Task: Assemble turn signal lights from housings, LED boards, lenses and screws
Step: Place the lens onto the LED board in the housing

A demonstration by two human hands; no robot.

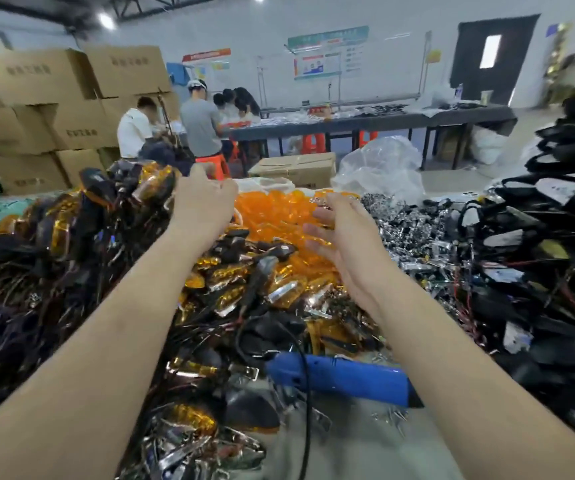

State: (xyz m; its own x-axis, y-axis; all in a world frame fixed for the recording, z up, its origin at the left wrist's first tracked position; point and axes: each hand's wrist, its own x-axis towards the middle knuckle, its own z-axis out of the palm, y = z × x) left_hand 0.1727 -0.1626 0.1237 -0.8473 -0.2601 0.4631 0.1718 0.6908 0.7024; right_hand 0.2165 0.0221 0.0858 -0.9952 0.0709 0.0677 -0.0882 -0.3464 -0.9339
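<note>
1. Lens heap (272,209): loose orange lenses piled at far middle of tabletop (365,452), straight ahead of and between both grips.
2. Left grip (203,202): back up, fingers loosely spread, holding nothing, raised over border between lens heap and dark heap of wired lights (71,220) to its left.
3. Right grip (341,233): palm turned inward, fingers spread, empty, fingertips over near right edge of lens heap. Chrome parts heap (414,230) just beside it on the right.
4. Nearer to lenses, by judgement: right grip. Left sits at heap's left rim.
5. Long axis of any single lens: cannot tell, jumbled and blurred.
6. Black housings (539,237): stacked far right, well apart from both grips.
7. Blue electric screwdriver (341,375): lying left-to-right near right forearm, untouched.
8. Probable next move: short reach forward and down into orange, right side leading.
</note>
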